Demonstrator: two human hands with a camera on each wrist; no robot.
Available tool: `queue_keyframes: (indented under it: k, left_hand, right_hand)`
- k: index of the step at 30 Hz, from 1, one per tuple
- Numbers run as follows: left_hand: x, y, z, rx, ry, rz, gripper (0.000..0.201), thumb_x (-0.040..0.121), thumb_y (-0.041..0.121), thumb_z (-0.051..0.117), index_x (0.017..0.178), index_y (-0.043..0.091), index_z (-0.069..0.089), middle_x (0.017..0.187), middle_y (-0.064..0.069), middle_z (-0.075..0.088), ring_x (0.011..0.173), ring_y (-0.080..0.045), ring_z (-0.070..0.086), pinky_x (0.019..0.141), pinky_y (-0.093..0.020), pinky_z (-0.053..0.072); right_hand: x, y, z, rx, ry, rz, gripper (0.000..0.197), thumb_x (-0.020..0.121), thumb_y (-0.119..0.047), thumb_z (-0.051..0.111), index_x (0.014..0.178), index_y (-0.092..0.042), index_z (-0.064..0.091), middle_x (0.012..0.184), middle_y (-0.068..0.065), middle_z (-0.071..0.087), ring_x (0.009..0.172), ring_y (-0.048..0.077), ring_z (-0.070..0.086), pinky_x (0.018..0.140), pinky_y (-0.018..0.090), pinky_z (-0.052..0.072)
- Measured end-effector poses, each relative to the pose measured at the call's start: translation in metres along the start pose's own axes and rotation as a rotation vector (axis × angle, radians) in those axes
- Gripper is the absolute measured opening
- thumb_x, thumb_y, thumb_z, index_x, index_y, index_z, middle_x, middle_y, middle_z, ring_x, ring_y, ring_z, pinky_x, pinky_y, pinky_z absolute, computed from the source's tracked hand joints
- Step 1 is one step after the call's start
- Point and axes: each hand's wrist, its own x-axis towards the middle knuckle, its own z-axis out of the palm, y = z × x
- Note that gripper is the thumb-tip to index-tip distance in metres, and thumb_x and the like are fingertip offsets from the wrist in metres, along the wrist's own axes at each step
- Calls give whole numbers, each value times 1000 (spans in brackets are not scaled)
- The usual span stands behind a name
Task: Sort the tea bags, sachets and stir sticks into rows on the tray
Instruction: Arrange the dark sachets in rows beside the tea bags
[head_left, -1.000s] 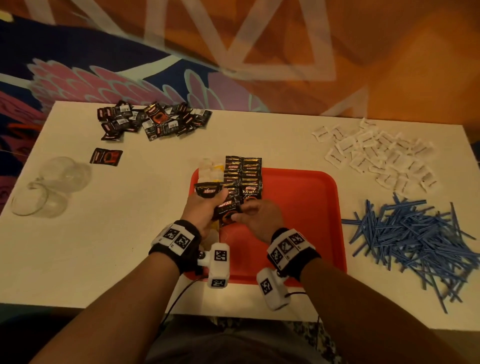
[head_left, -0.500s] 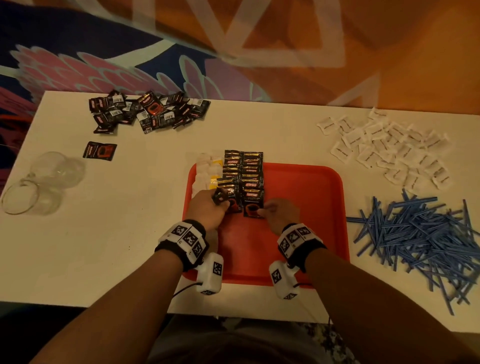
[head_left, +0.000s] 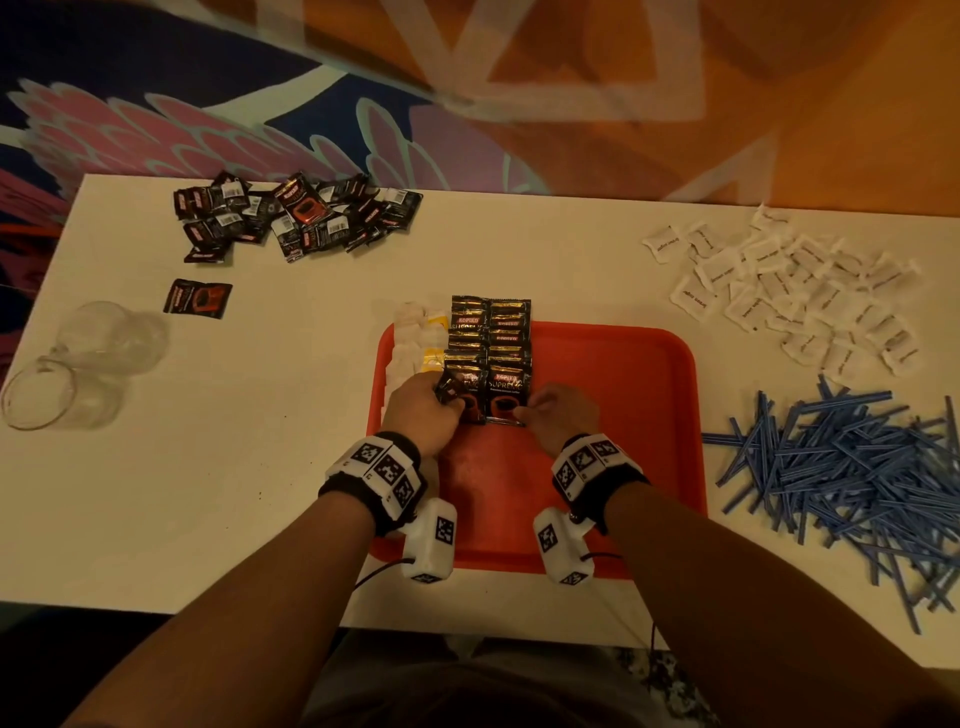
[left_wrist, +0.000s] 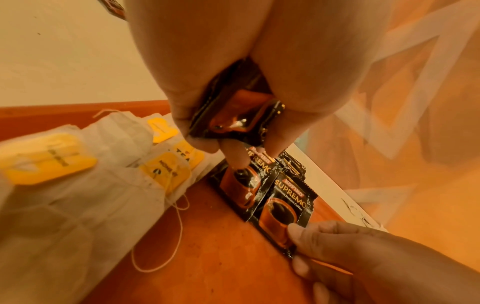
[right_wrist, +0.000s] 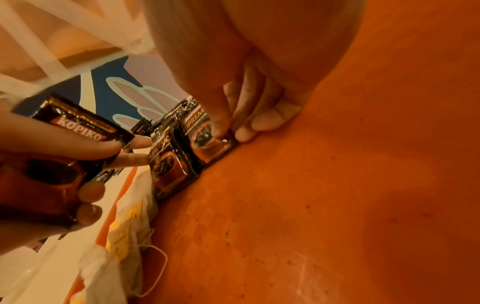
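Observation:
A red tray (head_left: 623, 415) lies in the middle of the white table. Two columns of overlapping black coffee sachets (head_left: 491, 338) run down its left part, with a column of white tea bags (head_left: 413, 343) with yellow tags beside them at the tray's left edge. My left hand (head_left: 451, 401) grips a small stack of black sachets (left_wrist: 233, 115) just above the left column's near end. My right hand (head_left: 522, 413) pinches the lower edge of the nearest sachet (head_left: 508, 397) of the right column, thumb on top, against the tray floor.
A loose pile of black sachets (head_left: 296, 218) and one single sachet (head_left: 197, 299) lie at the back left. Clear glass cups (head_left: 78, 364) stand at the left edge. White sachets (head_left: 789, 296) and blue stir sticks (head_left: 841, 467) lie in heaps on the right.
My right hand took a sachet from the stack in my left hand and set it down at the near end of the right column. My left hand stayed by the left column.

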Motion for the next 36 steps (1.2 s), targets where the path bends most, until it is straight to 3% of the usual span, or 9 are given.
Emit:
queue_keyframes:
  k: [5,10,15,20,25,28,30,33,36]
  left_hand:
    - [0,-2,0,-3,-2,-1,24,95,15,61,118,13,65,111,-4,66,93,-14,54,79,-24,38]
    - [-1,-4,2,-24,6,-15,18,95,15,60,113,14,65,98,3,60,90,-14,55,76,-24,38]
    - [-1,-6,3,-25,10,-12,17,95,16,61,111,15,65,97,3,60,89,-15,55,76,-25,39]
    - [-2,-8,1,-189,37,-56,14,92,18,62,83,28,61,88,-4,71,81,-26,68,77,-39,56]
    - [-10,-4,-3,-440,104,-120,10,95,24,55,102,23,62,91,-5,71,63,-22,68,55,-29,51]
    - [-13,-3,-4,-538,78,-149,14,97,24,53,99,17,65,91,-17,73,65,-28,67,70,-48,59]
    - [-15,-4,-4,-554,65,-145,14,97,24,54,94,19,67,94,-17,73,75,-29,70,81,-56,59]
    - [-15,-8,-2,-565,67,-103,9,94,21,62,93,27,69,97,-3,74,92,-23,70,93,-51,55]
    - [-17,-11,-1,-687,42,-103,16,87,17,73,99,29,72,100,0,77,99,-24,71,97,-53,52]
  right_hand:
    - [0,1,1,11,10,-7,16,84,-31,74,87,-24,61,87,-10,61,88,9,59,80,24,49]
    - [-2,-1,-1,16,10,-17,16,84,-31,73,90,-23,61,86,-10,62,85,8,58,77,22,48]
    - [-4,2,0,103,14,-9,18,85,-28,73,98,-21,63,86,-11,63,82,5,57,61,13,39]
    - [-6,7,-1,182,55,-19,17,85,-25,72,100,-24,63,89,-12,63,81,3,58,58,13,38]
    - [-11,6,-6,158,67,-60,20,89,-25,67,108,-26,66,95,-13,63,86,4,59,62,13,42]
    - [-14,5,-9,138,75,-51,24,89,-26,67,113,-27,64,101,-10,65,90,6,57,74,20,48]
    - [-17,5,-10,145,85,-60,25,89,-27,67,114,-27,64,103,-9,66,90,6,57,71,19,45]
    - [-26,1,-9,189,58,-129,24,88,-32,68,110,-24,65,99,-11,63,91,5,58,72,17,44]
    - [-38,-9,-3,264,-79,-209,25,85,-39,70,104,-23,66,102,-10,65,98,8,61,84,27,50]
